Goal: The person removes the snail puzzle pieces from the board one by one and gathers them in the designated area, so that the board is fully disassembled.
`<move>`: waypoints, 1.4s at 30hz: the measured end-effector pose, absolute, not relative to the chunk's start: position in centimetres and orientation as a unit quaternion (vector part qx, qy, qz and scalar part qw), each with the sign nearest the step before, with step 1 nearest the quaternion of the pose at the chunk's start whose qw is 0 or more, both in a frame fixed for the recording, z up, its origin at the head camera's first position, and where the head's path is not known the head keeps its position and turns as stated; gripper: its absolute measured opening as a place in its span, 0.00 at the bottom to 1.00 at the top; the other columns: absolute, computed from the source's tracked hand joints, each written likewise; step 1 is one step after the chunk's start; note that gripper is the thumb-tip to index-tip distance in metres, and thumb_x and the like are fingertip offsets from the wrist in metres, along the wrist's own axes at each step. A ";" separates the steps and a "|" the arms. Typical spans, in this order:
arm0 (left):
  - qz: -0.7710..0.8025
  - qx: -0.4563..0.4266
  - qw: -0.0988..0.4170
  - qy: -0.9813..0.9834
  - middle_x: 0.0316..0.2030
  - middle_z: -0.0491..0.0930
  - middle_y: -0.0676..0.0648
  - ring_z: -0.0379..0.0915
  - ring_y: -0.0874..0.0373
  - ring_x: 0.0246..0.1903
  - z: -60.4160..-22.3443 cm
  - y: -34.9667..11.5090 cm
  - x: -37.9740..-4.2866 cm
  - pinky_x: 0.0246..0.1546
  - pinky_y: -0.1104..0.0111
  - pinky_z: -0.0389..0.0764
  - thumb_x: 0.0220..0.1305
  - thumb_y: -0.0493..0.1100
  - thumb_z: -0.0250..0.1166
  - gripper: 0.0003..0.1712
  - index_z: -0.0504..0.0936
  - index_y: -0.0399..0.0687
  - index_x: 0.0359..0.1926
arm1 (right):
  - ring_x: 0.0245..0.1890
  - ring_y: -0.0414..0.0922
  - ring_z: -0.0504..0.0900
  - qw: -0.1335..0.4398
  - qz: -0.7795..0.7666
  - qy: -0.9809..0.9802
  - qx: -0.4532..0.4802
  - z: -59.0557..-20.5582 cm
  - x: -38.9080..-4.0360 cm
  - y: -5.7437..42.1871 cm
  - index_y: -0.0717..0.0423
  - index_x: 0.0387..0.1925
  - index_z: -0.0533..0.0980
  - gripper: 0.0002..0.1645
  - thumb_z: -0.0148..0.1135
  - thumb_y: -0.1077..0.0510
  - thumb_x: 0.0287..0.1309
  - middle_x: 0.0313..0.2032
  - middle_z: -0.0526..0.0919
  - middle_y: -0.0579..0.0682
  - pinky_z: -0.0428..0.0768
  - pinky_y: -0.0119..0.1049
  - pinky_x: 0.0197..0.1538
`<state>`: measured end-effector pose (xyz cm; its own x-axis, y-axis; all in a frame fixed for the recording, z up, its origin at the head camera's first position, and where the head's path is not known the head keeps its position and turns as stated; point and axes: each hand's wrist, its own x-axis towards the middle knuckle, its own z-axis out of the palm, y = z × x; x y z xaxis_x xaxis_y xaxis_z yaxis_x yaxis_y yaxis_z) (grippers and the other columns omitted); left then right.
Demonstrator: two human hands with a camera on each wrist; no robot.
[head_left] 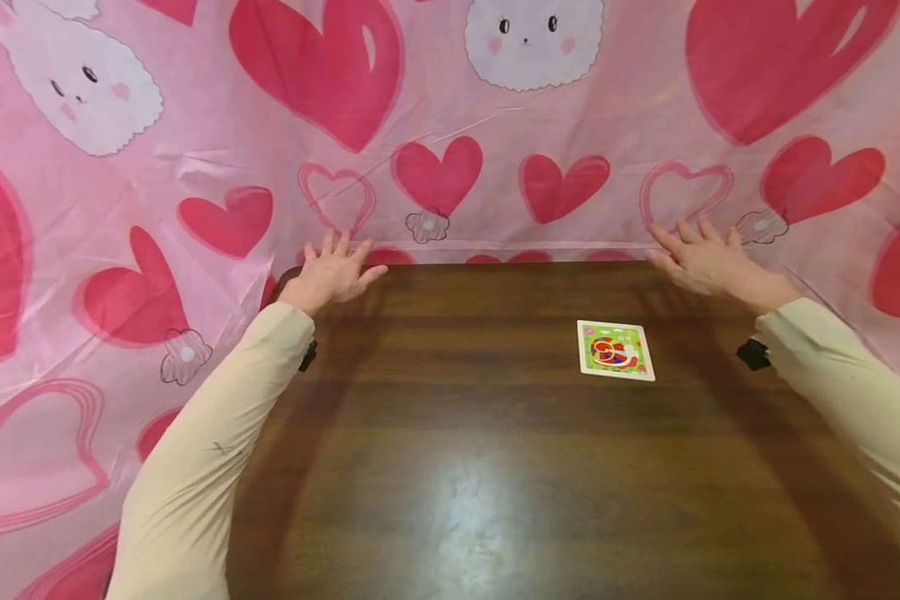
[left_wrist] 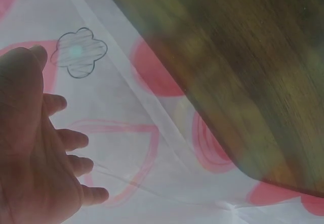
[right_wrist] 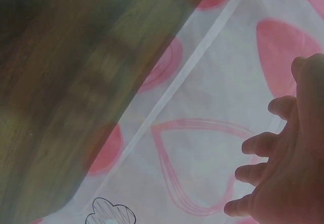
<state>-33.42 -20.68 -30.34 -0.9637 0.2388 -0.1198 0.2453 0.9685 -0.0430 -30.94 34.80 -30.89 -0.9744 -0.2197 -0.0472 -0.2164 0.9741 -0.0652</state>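
My left hand [head_left: 332, 273] is spread over the table's far left corner, its fingers apart and holding nothing. Over the far right part of the table, my right hand [head_left: 708, 260] is likewise spread, with nothing in it. A small square picture board [head_left: 617, 351] with a colourful snail on a green ground lies flat on the table, nearer to the right hand but apart from it. In the left wrist view the left hand [left_wrist: 40, 143] shows its palm side, and the right wrist view shows the right hand [right_wrist: 283, 153] the same way.
The dark wooden table [head_left: 450, 417] has rounded far corners. Behind it and along its left side hangs a pink cloth [head_left: 487, 117] printed with hearts, flowers and rabbit faces. A dark wrist device [head_left: 753, 354] shows under the right sleeve.
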 end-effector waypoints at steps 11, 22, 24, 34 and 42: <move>-0.012 0.127 0.065 0.990 0.76 0.37 0.32 0.23 0.32 0.75 -30.9 -19.3 -33.4 0.68 0.31 0.34 0.71 0.70 0.38 0.43 0.44 0.55 0.78 | 0.71 0.76 0.37 0.030 -0.048 0.992 -0.113 -31.8 -30.6 34.3 0.47 0.77 0.43 0.46 0.26 0.27 0.69 0.73 0.43 0.73 0.32 0.79 0.62; -0.022 0.138 0.063 0.988 0.77 0.38 0.33 0.25 0.31 0.75 -31.6 -18.2 -33.4 0.67 0.31 0.35 0.71 0.70 0.37 0.44 0.44 0.55 0.78 | 0.70 0.75 0.43 0.001 -0.061 0.990 -0.126 -32.8 -30.2 33.8 0.49 0.77 0.43 0.44 0.28 0.30 0.71 0.72 0.49 0.72 0.40 0.77 0.62; -0.020 0.138 0.065 0.988 0.77 0.37 0.33 0.24 0.32 0.75 -31.7 -18.0 -33.3 0.68 0.32 0.35 0.71 0.70 0.37 0.44 0.43 0.55 0.78 | 0.70 0.74 0.45 -0.005 -0.063 0.990 -0.129 -33.1 -30.1 33.7 0.50 0.77 0.46 0.44 0.28 0.30 0.71 0.72 0.51 0.72 0.43 0.76 0.62; -0.021 0.152 0.055 0.987 0.76 0.43 0.34 0.29 0.33 0.76 -32.5 -16.7 -33.2 0.69 0.33 0.39 0.71 0.71 0.36 0.43 0.46 0.55 0.78 | 0.69 0.75 0.48 -0.010 -0.081 0.988 -0.133 -33.7 -29.8 33.6 0.55 0.75 0.51 0.42 0.32 0.33 0.72 0.71 0.53 0.72 0.46 0.75 0.62; -0.015 0.170 0.044 0.984 0.77 0.43 0.36 0.31 0.35 0.76 -33.1 -15.1 -32.9 0.69 0.34 0.40 0.71 0.70 0.38 0.42 0.48 0.55 0.77 | 0.69 0.74 0.53 -0.016 -0.118 0.981 -0.152 -34.2 -29.8 34.1 0.60 0.75 0.50 0.41 0.39 0.38 0.73 0.71 0.54 0.74 0.53 0.72 0.65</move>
